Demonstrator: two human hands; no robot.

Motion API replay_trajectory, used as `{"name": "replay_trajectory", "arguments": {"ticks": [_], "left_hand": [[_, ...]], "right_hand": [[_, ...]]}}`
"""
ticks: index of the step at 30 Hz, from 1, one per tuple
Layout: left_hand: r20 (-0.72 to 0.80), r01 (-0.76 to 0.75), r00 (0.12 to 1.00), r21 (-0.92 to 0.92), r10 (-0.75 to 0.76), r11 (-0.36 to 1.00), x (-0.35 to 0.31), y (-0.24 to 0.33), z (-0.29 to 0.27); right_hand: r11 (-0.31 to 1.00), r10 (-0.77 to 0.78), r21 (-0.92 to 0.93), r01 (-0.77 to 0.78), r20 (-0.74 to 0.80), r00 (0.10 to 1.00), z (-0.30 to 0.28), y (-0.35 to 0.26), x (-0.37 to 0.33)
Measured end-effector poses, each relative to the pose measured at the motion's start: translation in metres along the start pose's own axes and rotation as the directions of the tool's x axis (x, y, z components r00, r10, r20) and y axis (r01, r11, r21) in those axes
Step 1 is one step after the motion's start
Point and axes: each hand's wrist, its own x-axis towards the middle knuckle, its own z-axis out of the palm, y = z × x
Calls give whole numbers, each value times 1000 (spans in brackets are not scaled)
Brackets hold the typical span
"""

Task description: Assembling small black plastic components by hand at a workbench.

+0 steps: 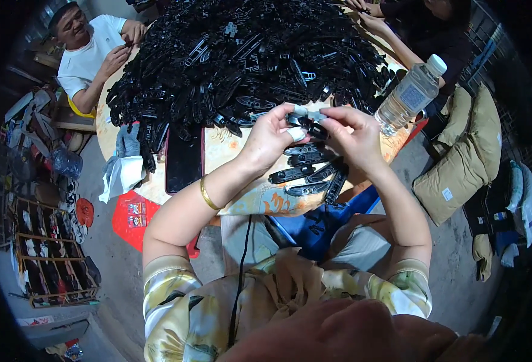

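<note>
Above the table's near edge, my left hand [266,143] and my right hand [358,140] meet, fingers closed in a pinch around a small black plastic part [317,130]. White wraps cover the thumb and index fingertip of my left hand. My fingers hide much of the part, so its exact kind is unclear. Just below my hands lie several similar long black plastic pieces [293,174], fanned out on the patterned tabletop [220,145]. Beyond them rises a large heap of black plastic parts [236,60].
A clear bottle with a white cap [412,96] stands right of my right hand. Left are a dark flat phone-like device [183,160], a grey glove [127,140] and white cloth [124,179]. A blue bin [305,238] sits below the edge. Two people work across the table.
</note>
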Motion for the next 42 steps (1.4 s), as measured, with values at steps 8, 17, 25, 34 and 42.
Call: {"name": "replay_trajectory", "arguments": {"ticks": [8, 17, 25, 34, 42], "left_hand": [[16, 6, 1000, -41, -6, 999, 3, -4, 0], [25, -20, 999, -111, 22, 994, -1, 1, 3], [22, -114, 993, 145, 112, 983, -3, 2, -2], [24, -104, 994, 88, 102, 991, -3, 7, 4], [20, -50, 998, 730, 52, 681, -5, 5, 7]], "right_hand": [[915, -357, -194, 353, 15, 934, 2, 14, -1], [766, -526, -378, 521, 100, 845, 1, 9, -6], [984, 156, 66, -167, 147, 977, 4, 0, -8], [948, 293, 49, -315, 254, 922, -3, 9, -3], [854, -39, -518, 55, 43, 998, 9, 29, 66]]}}
